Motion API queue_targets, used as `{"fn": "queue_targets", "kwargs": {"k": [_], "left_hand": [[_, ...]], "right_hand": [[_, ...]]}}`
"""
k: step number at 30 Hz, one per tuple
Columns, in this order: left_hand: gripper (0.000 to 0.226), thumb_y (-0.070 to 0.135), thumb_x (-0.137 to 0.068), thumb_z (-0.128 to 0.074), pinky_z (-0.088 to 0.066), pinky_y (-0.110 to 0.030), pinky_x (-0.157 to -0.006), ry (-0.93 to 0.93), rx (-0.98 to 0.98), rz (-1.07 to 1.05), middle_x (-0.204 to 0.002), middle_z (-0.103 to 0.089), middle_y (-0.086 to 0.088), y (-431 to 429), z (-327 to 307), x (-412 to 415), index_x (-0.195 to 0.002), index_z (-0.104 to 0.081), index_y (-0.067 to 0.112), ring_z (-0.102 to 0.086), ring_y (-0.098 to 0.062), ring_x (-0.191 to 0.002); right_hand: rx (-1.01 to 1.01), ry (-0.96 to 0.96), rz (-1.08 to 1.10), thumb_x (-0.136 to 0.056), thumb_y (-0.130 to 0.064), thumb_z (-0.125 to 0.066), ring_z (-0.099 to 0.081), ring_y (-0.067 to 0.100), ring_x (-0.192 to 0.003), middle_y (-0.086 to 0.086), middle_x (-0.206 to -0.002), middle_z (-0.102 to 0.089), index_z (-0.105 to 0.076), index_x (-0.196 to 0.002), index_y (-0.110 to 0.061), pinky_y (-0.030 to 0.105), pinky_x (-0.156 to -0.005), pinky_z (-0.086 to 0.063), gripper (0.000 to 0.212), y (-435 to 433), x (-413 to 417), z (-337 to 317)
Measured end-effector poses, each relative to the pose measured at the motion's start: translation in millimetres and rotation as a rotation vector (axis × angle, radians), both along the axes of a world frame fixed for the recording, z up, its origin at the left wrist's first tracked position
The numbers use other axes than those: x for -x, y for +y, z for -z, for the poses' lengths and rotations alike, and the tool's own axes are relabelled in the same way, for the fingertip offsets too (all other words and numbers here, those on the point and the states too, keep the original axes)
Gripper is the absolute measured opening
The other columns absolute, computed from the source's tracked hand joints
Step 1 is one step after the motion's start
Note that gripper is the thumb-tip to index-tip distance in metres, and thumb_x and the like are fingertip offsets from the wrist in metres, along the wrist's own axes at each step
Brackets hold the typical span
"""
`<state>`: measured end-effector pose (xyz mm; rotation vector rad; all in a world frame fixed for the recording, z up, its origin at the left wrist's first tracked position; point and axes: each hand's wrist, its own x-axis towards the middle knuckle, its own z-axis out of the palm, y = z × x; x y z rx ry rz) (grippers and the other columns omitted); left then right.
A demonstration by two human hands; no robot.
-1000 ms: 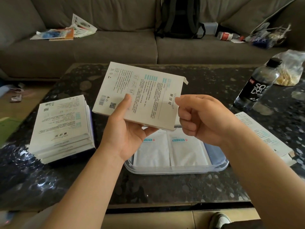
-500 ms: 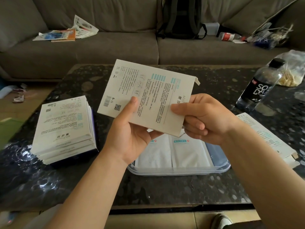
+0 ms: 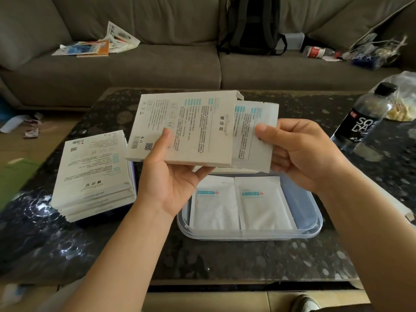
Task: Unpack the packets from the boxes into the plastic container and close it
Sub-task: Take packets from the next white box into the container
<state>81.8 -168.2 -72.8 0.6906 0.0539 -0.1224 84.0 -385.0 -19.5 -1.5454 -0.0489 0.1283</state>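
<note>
Over the speckled coffee table [image 3: 225, 255], my left hand [image 3: 173, 176] grips the box [image 3: 186, 127] while my right hand [image 3: 301, 154] pinches the half-drawn packets [image 3: 254, 136], which could snag or spill beside the plastic container [image 3: 313, 208] below.

The dark speckled table [image 3: 225, 255] in front of me carries a stack of boxes [image 3: 94, 174] on my left, the container [image 3: 310, 212] just right of it near the front edge, a bottle [image 3: 364, 118] and a bag [image 3: 405, 102] at far right, and crinkled film [image 3: 45, 233] at the near-left corner.
</note>
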Motion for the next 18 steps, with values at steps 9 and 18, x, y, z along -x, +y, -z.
{"fn": "queue_targets", "kwargs": {"k": [9,18], "left_hand": [[0.037,0.036,-0.102,-0.057,-0.063,-0.054,-0.083,0.065,-0.016,-0.073,-0.126,-0.074,-0.011,-0.6,-0.1,-0.4,-0.138,-0.06,0.028,-0.074,-0.03,-0.112],[0.04,0.035,-0.1,-0.06,-0.062,-0.056,-0.084,0.082,0.001,-0.133,-0.125,-0.073,-0.012,3.9,1.2,-2.7,-0.14,-0.057,0.027,-0.074,-0.031,-0.113]], "right_hand": [[-0.04,-0.091,0.273,-0.095,-0.008,-0.064,-0.076,0.03,-0.087,0.008,-0.091,-0.077,-0.053,-0.094,-0.01,0.037,-0.051,-0.058,0.011,-4.5,2.5,-11.7],[-0.148,-0.35,0.31,-0.093,0.0,-0.046,-0.075,0.031,-0.081,0.011,-0.082,-0.073,-0.071,-0.077,-0.007,0.031,-0.049,-0.057,0.03,-19.0,2.6,-24.1]]}}
